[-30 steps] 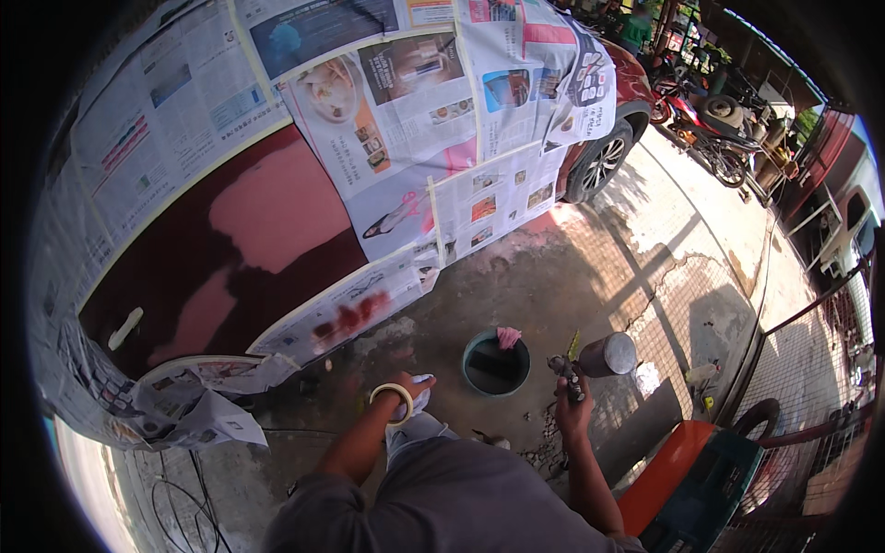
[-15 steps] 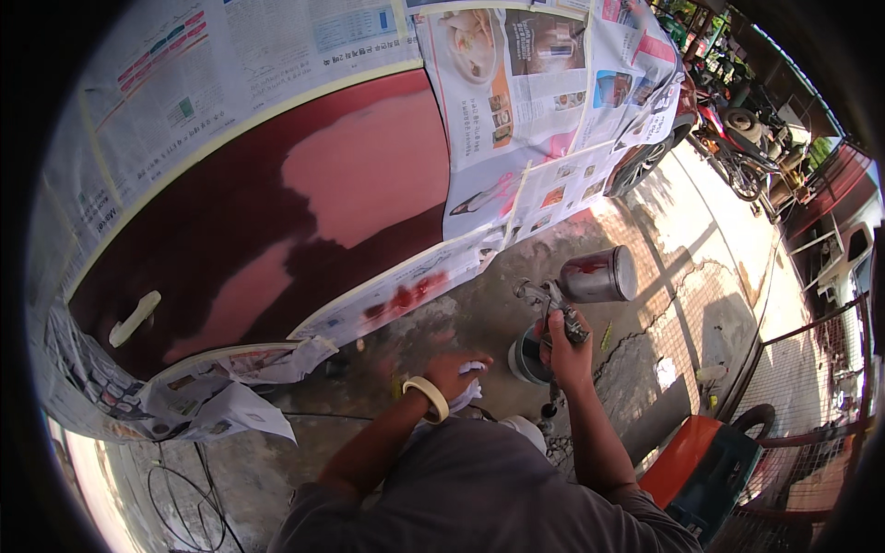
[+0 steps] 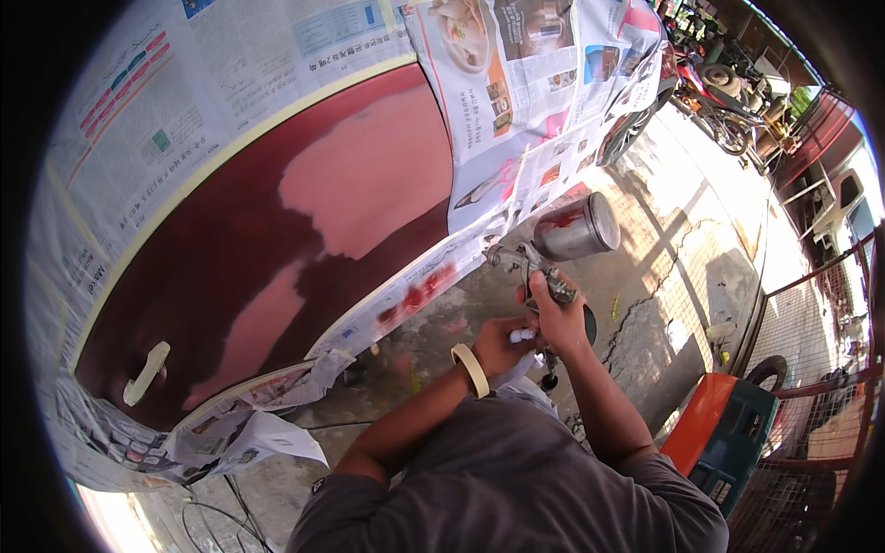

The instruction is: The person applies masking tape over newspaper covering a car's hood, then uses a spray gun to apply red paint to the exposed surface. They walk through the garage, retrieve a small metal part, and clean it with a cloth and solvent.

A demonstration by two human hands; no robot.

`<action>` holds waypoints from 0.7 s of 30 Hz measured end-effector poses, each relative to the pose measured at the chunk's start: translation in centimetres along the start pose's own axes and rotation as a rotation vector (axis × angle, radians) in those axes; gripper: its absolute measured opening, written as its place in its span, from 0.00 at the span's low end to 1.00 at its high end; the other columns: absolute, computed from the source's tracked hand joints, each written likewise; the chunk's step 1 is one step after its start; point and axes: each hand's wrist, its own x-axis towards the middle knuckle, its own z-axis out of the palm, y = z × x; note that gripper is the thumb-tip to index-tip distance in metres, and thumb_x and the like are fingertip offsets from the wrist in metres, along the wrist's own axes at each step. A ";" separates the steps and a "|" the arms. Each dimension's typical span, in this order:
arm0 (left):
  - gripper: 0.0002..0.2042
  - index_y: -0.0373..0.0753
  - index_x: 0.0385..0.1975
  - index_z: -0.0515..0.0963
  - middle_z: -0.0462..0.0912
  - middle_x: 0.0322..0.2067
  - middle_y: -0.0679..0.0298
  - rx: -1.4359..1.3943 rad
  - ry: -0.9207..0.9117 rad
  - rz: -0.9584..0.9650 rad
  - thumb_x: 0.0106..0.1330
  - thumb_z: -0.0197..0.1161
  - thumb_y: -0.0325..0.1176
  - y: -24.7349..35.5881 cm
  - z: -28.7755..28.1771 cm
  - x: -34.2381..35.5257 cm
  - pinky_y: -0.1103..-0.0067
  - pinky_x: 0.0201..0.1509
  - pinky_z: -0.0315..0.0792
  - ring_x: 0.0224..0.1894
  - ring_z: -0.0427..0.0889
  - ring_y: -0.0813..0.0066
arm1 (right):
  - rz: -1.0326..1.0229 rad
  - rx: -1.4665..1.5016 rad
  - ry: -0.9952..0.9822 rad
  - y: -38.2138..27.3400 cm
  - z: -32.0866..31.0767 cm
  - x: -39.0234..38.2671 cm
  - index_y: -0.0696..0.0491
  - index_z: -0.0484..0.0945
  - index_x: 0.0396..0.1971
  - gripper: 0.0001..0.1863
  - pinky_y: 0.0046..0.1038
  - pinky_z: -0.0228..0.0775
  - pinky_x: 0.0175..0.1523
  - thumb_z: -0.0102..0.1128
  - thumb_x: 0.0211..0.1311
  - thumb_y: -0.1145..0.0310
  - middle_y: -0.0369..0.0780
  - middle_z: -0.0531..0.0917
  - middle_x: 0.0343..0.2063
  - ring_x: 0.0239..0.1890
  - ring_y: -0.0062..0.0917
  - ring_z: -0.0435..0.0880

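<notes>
My right hand [image 3: 559, 313] grips a metal spray gun [image 3: 525, 261]; its silver cup [image 3: 576, 230] has a red stain. My left hand [image 3: 505, 346] is closed on a crumpled white cloth [image 3: 522, 335] just below the gun's handle; whether it also touches the gun is unclear. A tape roll [image 3: 470, 370] circles my left wrist. In front of me is a dark red car door panel [image 3: 230, 203] with pink patches and a masked handle [image 3: 146, 372], surrounded by taped newspaper [image 3: 194, 83] with a red spray mark along the lower strip.
An orange and dark green object [image 3: 737, 429] lies at my right beside a wire mesh fence [image 3: 811, 341]. Black hoses [image 3: 221, 516] lie on the concrete at lower left. Motorcycles [image 3: 714, 120] stand at back right near a car wheel [image 3: 622, 134]. A dark round bucket is mostly hidden behind my right hand.
My right hand has raised the spray gun upward and toward the panel. My left hand has moved right and up to just under it. The view has shifted, enlarging the door panel.
</notes>
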 end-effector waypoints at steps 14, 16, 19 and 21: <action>0.12 0.39 0.46 0.87 0.90 0.43 0.55 0.401 0.117 -0.225 0.65 0.72 0.36 -10.2 -4.4 -1.0 0.74 0.54 0.78 0.47 0.89 0.66 | 0.049 0.024 -0.030 0.9 -3.3 7.0 0.56 0.79 0.45 0.17 0.18 0.60 0.21 0.60 0.75 0.55 0.32 0.80 0.23 0.17 0.11 0.70; 0.12 0.39 0.42 0.87 0.91 0.36 0.58 0.395 0.181 -0.473 0.67 0.70 0.39 -14.7 -7.0 -5.2 0.72 0.49 0.80 0.40 0.90 0.66 | 0.025 -0.016 -0.004 1.4 -4.3 8.2 0.56 0.79 0.45 0.18 0.19 0.61 0.22 0.61 0.74 0.54 0.31 0.80 0.23 0.17 0.11 0.70; 0.21 0.35 0.40 0.87 0.89 0.36 0.48 0.597 0.361 -0.756 0.62 0.72 0.49 -17.0 -9.6 -13.0 0.65 0.47 0.79 0.40 0.88 0.50 | -0.074 -0.080 0.073 3.1 -6.2 10.1 0.56 0.77 0.49 0.20 0.19 0.62 0.24 0.62 0.74 0.53 0.33 0.80 0.26 0.20 0.12 0.71; 0.22 0.35 0.42 0.87 0.88 0.38 0.45 0.625 0.483 -0.959 0.60 0.73 0.50 -19.5 -10.9 -20.1 0.62 0.51 0.78 0.44 0.88 0.48 | -0.120 -0.091 0.121 2.5 -6.4 10.4 0.59 0.75 0.60 0.26 0.21 0.69 0.37 0.62 0.74 0.54 0.35 0.81 0.30 0.31 0.15 0.76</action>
